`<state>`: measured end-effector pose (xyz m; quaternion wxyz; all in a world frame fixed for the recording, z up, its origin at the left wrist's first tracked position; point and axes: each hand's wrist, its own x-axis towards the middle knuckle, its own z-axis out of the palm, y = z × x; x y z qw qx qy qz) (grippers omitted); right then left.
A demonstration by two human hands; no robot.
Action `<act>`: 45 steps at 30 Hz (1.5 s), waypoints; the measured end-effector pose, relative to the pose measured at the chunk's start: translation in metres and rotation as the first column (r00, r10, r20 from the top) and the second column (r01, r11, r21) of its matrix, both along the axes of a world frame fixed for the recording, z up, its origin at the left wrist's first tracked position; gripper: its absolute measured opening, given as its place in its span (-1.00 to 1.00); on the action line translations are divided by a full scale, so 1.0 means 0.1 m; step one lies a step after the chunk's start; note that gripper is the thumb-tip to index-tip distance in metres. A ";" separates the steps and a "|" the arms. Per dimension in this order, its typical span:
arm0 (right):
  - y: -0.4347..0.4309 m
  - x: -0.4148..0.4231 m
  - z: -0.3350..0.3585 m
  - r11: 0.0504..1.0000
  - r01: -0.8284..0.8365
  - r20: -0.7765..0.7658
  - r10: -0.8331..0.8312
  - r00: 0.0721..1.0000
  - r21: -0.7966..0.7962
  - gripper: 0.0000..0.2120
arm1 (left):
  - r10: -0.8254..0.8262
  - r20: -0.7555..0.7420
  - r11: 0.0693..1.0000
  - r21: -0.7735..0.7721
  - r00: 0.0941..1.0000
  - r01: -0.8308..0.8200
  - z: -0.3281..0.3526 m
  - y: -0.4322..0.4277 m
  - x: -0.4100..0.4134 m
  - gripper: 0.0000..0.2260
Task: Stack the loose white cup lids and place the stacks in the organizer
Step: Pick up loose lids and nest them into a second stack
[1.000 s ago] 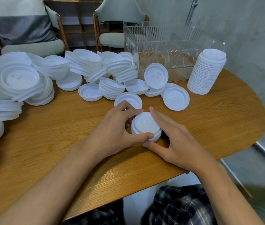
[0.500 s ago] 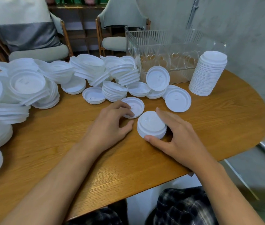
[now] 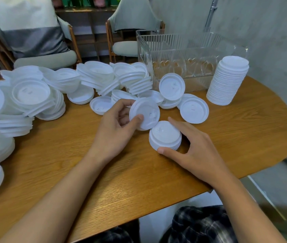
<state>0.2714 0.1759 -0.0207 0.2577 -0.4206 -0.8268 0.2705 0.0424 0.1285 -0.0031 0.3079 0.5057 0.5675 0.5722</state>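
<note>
Lid (image 3: 144, 114) pinched by thumb and fingers of my left hand (image 3: 114, 127) hangs tilted just beside the short stack (image 3: 165, 135), which my right hand (image 3: 195, 151) clasps between thumb and forefinger; mid-stacking, I judge it next needs levelling and seating squarely on top.
</note>
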 end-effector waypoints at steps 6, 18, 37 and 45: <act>-0.01 0.00 -0.01 1.000 -0.006 0.005 0.006 1.000 0.013 -0.13 | 0.072 0.110 0.997 -0.022 0.991 -0.070 0.04 -0.01 -0.04 -0.76; -0.01 -0.01 -0.01 0.999 -0.027 -0.012 0.027 1.000 0.028 -0.10 | -0.014 -0.404 0.998 -0.060 0.915 -0.012 -0.17 0.00 0.08 -0.77; 0.00 -0.05 -0.04 0.998 -0.052 0.016 0.051 0.999 0.032 -0.04 | -0.051 -0.547 0.999 -0.044 0.836 0.032 -0.12 0.00 0.21 -0.47; 0.00 -0.04 -0.01 0.998 -0.052 0.022 0.051 0.998 0.042 -0.10 | -0.291 -0.465 0.957 -0.154 0.836 0.247 -0.09 -0.03 0.10 -0.34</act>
